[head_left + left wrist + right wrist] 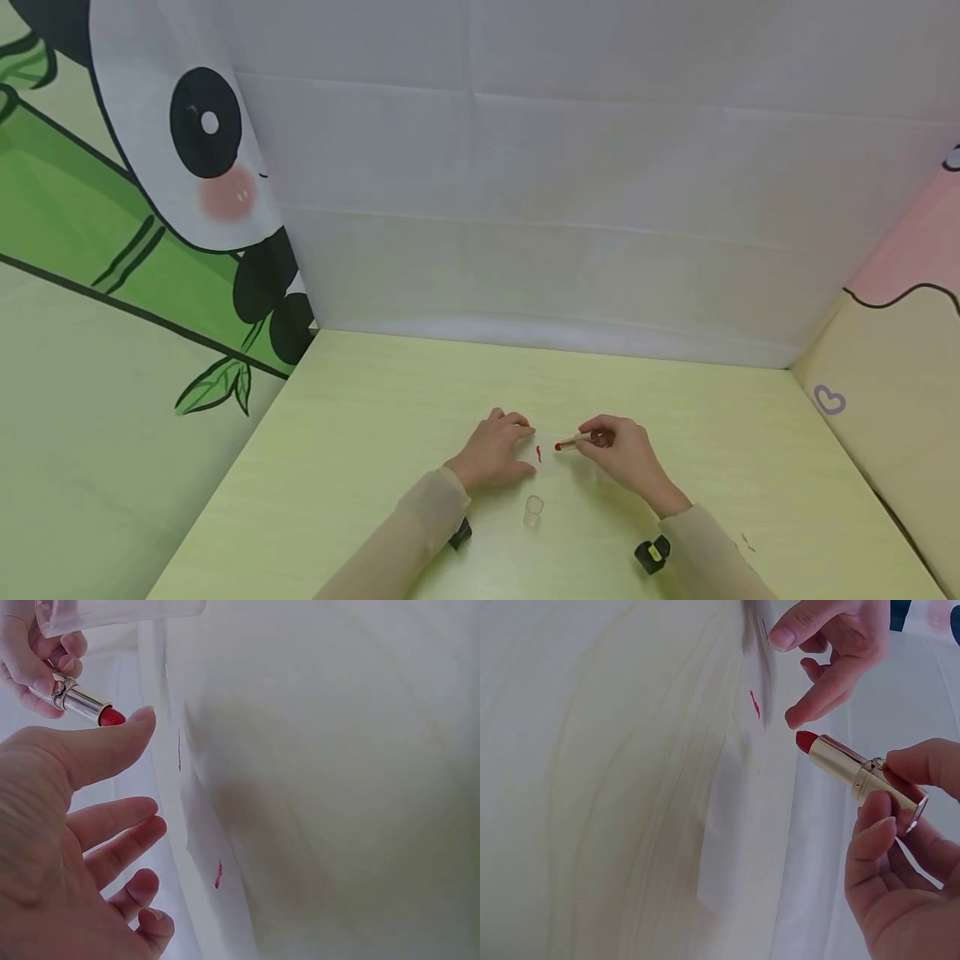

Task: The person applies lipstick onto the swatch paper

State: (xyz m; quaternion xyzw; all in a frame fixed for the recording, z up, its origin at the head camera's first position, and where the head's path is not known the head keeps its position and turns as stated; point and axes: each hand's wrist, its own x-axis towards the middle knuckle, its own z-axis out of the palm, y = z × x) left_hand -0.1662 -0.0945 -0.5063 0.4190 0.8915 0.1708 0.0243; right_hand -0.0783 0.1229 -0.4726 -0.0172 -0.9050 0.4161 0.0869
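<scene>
Over the counter (375, 400), my right grip (626, 457) pinches a red lipstick (576, 442) just right of a red mark (538, 454); its gold case (841, 760), partly hidden in the head view, shows in the right wrist view. My left grip (495, 450) is spread left of the mark, whose white paper (733, 825) is distinct only in the wrist views. Nearer me, a clear cup (533, 512) is cut off in the left wrist view.

A pale yellow wood-grain table (375, 383) carries white paper (727, 840) marked with a red smear (538, 454). A clear cap (533, 512) stands near the smear.
</scene>
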